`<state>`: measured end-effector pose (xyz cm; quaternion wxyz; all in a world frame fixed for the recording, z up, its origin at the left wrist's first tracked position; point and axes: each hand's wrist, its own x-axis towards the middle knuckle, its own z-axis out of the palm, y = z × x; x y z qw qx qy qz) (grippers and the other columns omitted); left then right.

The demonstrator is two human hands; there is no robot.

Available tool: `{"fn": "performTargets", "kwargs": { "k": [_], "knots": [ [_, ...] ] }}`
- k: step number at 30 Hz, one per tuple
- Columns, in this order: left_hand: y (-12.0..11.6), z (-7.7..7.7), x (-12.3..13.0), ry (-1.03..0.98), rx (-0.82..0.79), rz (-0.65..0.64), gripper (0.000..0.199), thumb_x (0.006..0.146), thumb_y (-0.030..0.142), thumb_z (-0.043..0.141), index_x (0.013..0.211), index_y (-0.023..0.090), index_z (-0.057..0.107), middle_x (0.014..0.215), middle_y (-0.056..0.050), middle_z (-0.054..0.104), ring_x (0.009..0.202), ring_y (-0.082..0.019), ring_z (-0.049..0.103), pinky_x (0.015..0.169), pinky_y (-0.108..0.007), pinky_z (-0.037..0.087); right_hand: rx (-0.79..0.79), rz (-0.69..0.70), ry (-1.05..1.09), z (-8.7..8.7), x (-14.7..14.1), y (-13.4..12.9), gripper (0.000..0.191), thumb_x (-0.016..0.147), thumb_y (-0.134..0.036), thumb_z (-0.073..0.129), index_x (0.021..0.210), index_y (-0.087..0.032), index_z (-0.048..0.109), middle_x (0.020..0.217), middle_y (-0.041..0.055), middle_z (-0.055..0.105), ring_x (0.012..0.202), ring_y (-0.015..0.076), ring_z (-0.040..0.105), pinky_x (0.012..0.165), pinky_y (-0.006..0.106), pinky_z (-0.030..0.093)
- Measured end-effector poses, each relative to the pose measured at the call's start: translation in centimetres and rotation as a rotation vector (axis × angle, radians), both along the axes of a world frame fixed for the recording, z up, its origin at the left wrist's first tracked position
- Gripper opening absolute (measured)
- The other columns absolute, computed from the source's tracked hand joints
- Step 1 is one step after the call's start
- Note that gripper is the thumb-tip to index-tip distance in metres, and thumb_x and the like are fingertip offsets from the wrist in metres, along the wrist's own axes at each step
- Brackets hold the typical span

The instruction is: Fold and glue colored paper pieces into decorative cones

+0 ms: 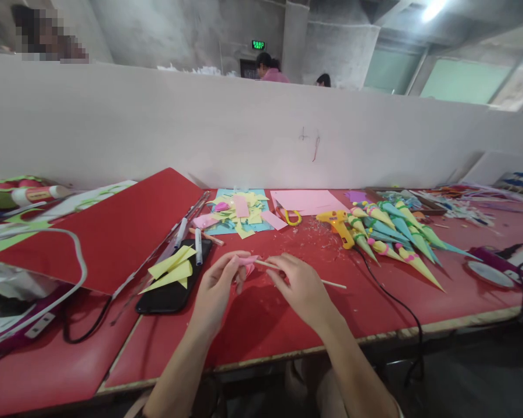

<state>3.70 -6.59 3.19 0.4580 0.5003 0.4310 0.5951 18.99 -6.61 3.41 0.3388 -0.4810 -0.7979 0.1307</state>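
Between my hands, above the red tabletop, is a thin pale stick (333, 284) with a piece of pink paper (246, 261) at its left end. My left hand (221, 278) pinches the pink paper between thumb and fingers. The stick passes under my right hand (297, 281), whose fingers close on it, and its far end juts out on the right. Just left of my left hand, several yellow paper cones (174, 268) lie on a black phone (165, 299). Whether the paper is wrapped fully around the stick I cannot tell.
A yellow glue gun (337, 226) with a black cord lies beside a pile of decorated paper cones (401, 232) at right. Cut paper pieces (239, 210), yellow-handled scissors (293, 218) and pink sheets (309, 201) lie behind. A large red board (113, 238) leans at left. A white partition (244, 128) stands behind.
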Motion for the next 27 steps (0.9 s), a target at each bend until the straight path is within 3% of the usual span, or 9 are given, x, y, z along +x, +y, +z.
{"fn": "performTargets", "kwargs": {
  "k": [4, 7, 11, 13, 16, 19, 22, 27],
  "knots": [
    [0.0, 0.5, -0.5, 0.065, 0.051, 0.115, 0.022, 0.077, 0.033, 0.052, 0.084, 0.015, 0.062, 0.051, 0.006, 0.045, 0.044, -0.007, 0.038, 0.046, -0.019, 0.034, 0.012, -0.107, -0.125, -0.7, 0.6, 0.7, 0.026, 0.087, -0.016, 0.036, 0.099, -0.017, 0.059, 0.089, 0.008, 0.06, 0.084, 0.0189, 0.055, 0.073, 0.029, 0.041],
    [0.0, 0.8, -0.6, 0.103, 0.056, 0.133, 0.019, 0.078, 0.03, 0.052, 0.088, 0.017, 0.06, 0.054, 0.006, 0.046, 0.044, -0.006, 0.04, 0.047, -0.018, 0.035, 0.026, -0.173, -0.239, -1.6, 1.0, 1.4, 0.035, 0.084, -0.006, 0.031, 0.104, -0.016, 0.058, 0.093, 0.0108, 0.06, 0.089, 0.0224, 0.053, 0.077, 0.036, 0.039],
    [-0.1, 0.6, -0.6, 0.117, 0.053, 0.093, 0.021, 0.078, 0.031, 0.051, 0.093, 0.017, 0.056, 0.063, 0.004, 0.054, 0.042, -0.005, 0.042, 0.046, -0.019, 0.038, 0.115, -0.272, -0.226, -2.1, 0.8, 1.9, 0.051, 0.075, 0.003, 0.031, 0.116, -0.019, 0.051, 0.114, 0.0132, 0.053, 0.107, 0.0263, 0.045, 0.094, 0.054, 0.019],
    [-0.1, 0.4, -0.5, 0.176, 0.069, 0.079, 0.024, 0.078, 0.031, 0.05, 0.097, 0.017, 0.054, 0.07, 0.002, 0.059, 0.044, -0.006, 0.044, 0.048, -0.02, 0.041, 0.125, -0.281, -0.096, -1.8, 0.5, 1.7, 0.046, 0.079, -0.002, 0.032, 0.117, -0.02, 0.049, 0.118, 0.0124, 0.05, 0.112, 0.026, 0.042, 0.097, 0.057, 0.011],
    [-0.1, 0.1, -0.5, 0.398, 0.089, 0.056, 0.024, 0.078, 0.03, 0.05, 0.099, 0.018, 0.054, 0.073, 0.0, 0.062, 0.048, -0.009, 0.051, 0.051, -0.022, 0.043, -0.001, -0.142, 0.271, -1.2, -0.2, 1.2, 0.032, 0.086, -0.023, 0.037, 0.116, -0.021, 0.046, 0.107, 0.009, 0.055, 0.102, 0.0211, 0.049, 0.094, 0.047, 0.028],
    [-0.1, -0.2, -0.4, 0.659, 0.148, 0.03, 0.023, 0.075, 0.027, 0.053, 0.097, 0.02, 0.057, 0.075, -0.001, 0.065, 0.057, -0.013, 0.058, 0.057, -0.023, 0.045, -0.214, 0.023, 0.608, -1.0, -0.9, 0.7, 0.036, 0.082, -0.034, 0.045, 0.115, -0.019, 0.044, 0.1, 0.0072, 0.055, 0.083, 0.0157, 0.055, 0.075, 0.031, 0.045],
    [0.1, -0.7, -0.3, 0.789, 0.212, -0.003, 0.024, 0.073, 0.023, 0.054, 0.097, 0.021, 0.058, 0.084, -0.003, 0.067, 0.07, -0.016, 0.061, 0.063, -0.024, 0.046, -0.313, 0.067, 0.741, -1.0, -1.4, 0.7, 0.031, 0.076, -0.029, 0.054, 0.105, -0.018, 0.049, 0.095, 0.0048, 0.056, 0.074, 0.0126, 0.054, 0.066, 0.025, 0.045],
    [0.1, -1.0, 0.0, 0.807, 0.281, -0.039, 0.025, 0.074, 0.022, 0.053, 0.098, 0.022, 0.058, 0.093, -0.005, 0.066, 0.08, -0.018, 0.061, 0.073, -0.027, 0.047, -0.31, 0.052, 0.831, -1.2, -1.2, 1.0, 0.009, 0.075, -0.023, 0.05, 0.082, -0.017, 0.051, 0.079, 0.0012, 0.056, 0.072, 0.0121, 0.054, 0.065, 0.023, 0.043]
  ]
}}
